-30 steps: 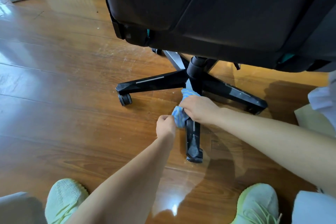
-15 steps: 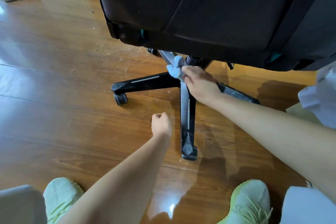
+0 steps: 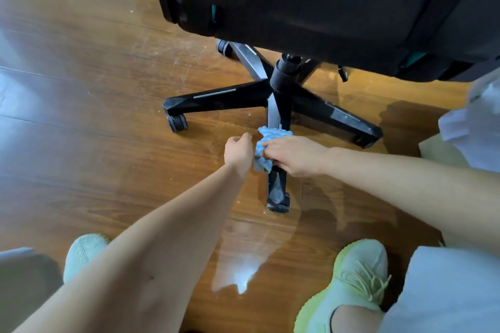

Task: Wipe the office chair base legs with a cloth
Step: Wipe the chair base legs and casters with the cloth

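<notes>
Head view: right hand (image 3: 293, 155) presses a blue cloth (image 3: 266, 147) around the nearest black chair base leg (image 3: 276, 182); left hand (image 3: 238, 151), loosely fisted, sits just beside the cloth. No readable writing.

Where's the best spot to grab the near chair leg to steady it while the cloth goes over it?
Probably the bare outer end of the near leg, just above its caster, pinched across its sides from the left, where the left hand is closed and seems empty. The right hand presses the cloth over the leg's middle.
</notes>
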`<action>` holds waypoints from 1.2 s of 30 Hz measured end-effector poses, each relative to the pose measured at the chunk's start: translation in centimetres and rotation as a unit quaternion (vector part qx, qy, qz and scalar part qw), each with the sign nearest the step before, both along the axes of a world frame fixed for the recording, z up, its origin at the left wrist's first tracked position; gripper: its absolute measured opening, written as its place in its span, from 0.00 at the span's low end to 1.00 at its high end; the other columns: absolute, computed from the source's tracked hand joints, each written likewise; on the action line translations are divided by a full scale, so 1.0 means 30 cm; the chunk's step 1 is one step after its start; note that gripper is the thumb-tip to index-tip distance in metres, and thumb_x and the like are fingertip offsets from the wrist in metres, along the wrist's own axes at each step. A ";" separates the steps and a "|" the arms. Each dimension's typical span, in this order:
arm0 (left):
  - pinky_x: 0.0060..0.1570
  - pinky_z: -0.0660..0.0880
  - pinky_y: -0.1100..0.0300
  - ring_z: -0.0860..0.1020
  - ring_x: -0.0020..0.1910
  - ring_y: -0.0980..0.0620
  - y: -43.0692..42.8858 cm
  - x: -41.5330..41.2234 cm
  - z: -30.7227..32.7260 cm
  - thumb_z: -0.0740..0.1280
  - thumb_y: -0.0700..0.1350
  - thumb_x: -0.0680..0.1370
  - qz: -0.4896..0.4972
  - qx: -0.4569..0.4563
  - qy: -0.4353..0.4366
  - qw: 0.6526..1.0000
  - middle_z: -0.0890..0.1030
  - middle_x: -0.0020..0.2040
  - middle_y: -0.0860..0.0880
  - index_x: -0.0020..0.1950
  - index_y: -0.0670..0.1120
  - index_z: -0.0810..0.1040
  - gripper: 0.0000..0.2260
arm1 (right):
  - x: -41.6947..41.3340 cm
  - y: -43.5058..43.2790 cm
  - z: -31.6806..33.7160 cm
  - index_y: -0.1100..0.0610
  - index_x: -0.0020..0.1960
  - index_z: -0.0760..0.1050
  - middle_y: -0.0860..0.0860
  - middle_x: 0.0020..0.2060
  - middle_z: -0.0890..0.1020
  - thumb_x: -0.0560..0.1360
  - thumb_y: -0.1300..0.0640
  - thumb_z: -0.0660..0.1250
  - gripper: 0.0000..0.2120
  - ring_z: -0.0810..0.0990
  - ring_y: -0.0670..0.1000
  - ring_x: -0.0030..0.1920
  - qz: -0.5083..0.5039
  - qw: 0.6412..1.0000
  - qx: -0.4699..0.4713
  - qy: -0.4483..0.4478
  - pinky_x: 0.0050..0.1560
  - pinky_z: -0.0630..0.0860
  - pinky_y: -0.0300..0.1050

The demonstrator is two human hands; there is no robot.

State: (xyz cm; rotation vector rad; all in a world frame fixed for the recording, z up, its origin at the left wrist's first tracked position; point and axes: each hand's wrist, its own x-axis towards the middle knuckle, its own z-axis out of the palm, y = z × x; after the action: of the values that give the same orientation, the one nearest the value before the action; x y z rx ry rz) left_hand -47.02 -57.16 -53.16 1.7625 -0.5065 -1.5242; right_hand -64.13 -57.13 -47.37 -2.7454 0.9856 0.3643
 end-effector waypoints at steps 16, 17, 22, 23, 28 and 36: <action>0.37 0.69 0.56 0.74 0.37 0.52 0.022 0.036 -0.018 0.60 0.55 0.77 -0.015 -0.024 -0.084 0.996 0.77 0.42 0.52 0.56 0.47 0.75 0.15 | 0.054 0.103 -0.005 0.52 0.61 0.75 0.50 0.48 0.81 0.73 0.64 0.66 0.18 0.81 0.56 0.50 0.114 0.990 -0.014 0.087 0.38 0.79 0.52; 0.35 0.68 0.57 0.73 0.37 0.52 0.025 0.034 -0.024 0.60 0.54 0.77 -0.015 -0.024 -0.085 0.996 0.76 0.41 0.52 0.55 0.46 0.74 0.14 | 0.067 0.065 0.005 0.53 0.61 0.75 0.51 0.48 0.81 0.73 0.65 0.65 0.18 0.81 0.57 0.50 0.099 0.989 -0.038 0.100 0.39 0.80 0.53; 0.35 0.69 0.58 0.76 0.41 0.55 0.040 0.008 -0.022 0.62 0.52 0.80 -0.033 -0.031 -0.084 0.995 0.79 0.44 0.53 0.58 0.48 0.75 0.11 | 0.096 -0.019 0.023 0.53 0.46 0.72 0.51 0.45 0.80 0.69 0.71 0.66 0.14 0.81 0.56 0.49 -0.030 0.993 -0.088 0.068 0.35 0.68 0.48; 0.35 0.69 0.59 0.77 0.41 0.55 0.044 0.002 -0.018 0.63 0.52 0.80 -0.046 -0.038 -0.090 0.994 0.79 0.45 0.53 0.59 0.48 0.75 0.11 | 0.088 0.011 0.010 0.54 0.47 0.75 0.51 0.46 0.81 0.69 0.70 0.67 0.13 0.81 0.56 0.50 -0.027 0.994 -0.092 0.060 0.34 0.66 0.47; 0.39 0.71 0.58 0.78 0.43 0.53 0.045 -0.018 0.008 0.61 0.54 0.80 -0.039 -0.049 -0.084 0.994 0.80 0.44 0.53 0.55 0.52 0.74 0.09 | -0.026 0.205 -0.043 0.51 0.62 0.80 0.49 0.62 0.82 0.76 0.64 0.66 0.17 0.80 0.53 0.64 0.127 0.991 -0.013 -0.044 0.53 0.81 0.48; 0.38 0.71 0.58 0.77 0.43 0.55 0.057 -0.024 0.006 0.62 0.52 0.82 -0.068 -0.040 -0.084 0.993 0.81 0.49 0.52 0.60 0.49 0.75 0.11 | 0.016 0.021 -0.004 0.54 0.60 0.79 0.48 0.60 0.81 0.78 0.64 0.65 0.13 0.75 0.53 0.64 -0.006 0.992 -0.127 0.007 0.57 0.77 0.50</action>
State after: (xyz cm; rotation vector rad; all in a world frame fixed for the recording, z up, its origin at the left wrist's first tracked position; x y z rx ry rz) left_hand -47.72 -55.46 -52.97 1.8350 -0.7757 -1.4311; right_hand -63.65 -56.51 -47.50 -2.9643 1.1212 0.2732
